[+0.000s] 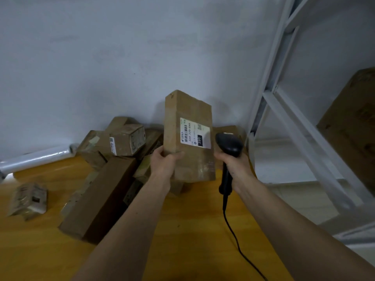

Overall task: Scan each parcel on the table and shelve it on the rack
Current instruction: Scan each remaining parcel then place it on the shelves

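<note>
The left hand (164, 162) grasps a tall brown cardboard parcel (189, 136) by its lower left edge, thumb across the front face and fingers wrapped behind, holding it upright and lifted above the wooden table (182, 230); a white shipping label (195, 133) with a barcode and the printed number 220 sits on the front face of the parcel, turned sideways; the right hand (233, 166) is curled round the handle of a black barcode scanner (228, 153), whose head sits just beside the right edge of the label and partly in front of the parcel's lower right corner; a black cable (233, 232) trails from the scanner's handle down toward the near edge of the scene; on the table behind and to the left lies a heap of other brown boxes (113, 159), with one long box (99, 199) lying nearest and a small wrapped packet (28, 199) apart at the far left; a roll of clear film (36, 159) lies against the grey wall at the left; a white metal rack (288, 110) stands at the right, with a large brown box (353, 128) resting on one of its shelves.
</note>
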A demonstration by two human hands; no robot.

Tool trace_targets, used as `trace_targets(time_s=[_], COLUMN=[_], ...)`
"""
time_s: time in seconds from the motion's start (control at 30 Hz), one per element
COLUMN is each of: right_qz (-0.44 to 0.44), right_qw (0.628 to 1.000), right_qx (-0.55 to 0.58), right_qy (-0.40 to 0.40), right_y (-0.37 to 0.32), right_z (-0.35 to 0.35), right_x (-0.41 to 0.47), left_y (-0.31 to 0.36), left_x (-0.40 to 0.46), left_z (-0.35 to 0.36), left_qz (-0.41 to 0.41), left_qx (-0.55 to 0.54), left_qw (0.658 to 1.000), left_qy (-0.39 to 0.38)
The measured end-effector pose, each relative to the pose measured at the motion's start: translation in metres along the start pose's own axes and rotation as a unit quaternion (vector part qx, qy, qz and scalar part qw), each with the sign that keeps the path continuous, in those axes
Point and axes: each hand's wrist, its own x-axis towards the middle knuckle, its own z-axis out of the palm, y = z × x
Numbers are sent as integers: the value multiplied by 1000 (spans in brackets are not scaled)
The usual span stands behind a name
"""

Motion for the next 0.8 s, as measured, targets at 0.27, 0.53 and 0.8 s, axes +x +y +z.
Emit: trace_targets(time_s=[0.27, 0.53, 0.8], right_qz=[28, -56, -213], right_qw=[999, 991, 932], right_qx=[1, -118, -231], right_qy=[22, -39, -183], right_y=[1, 1, -20], right_z=[-10, -17, -19], right_x=[-13, -33, -61], left_y=[10, 32, 83], left_x=[-3, 4, 14], left_z=[-22, -24, -34], left_qz=[-81, 3, 80], left_qx=[58, 122, 307], left_qw=[977, 975, 938], left_qy=[-190, -186, -139])
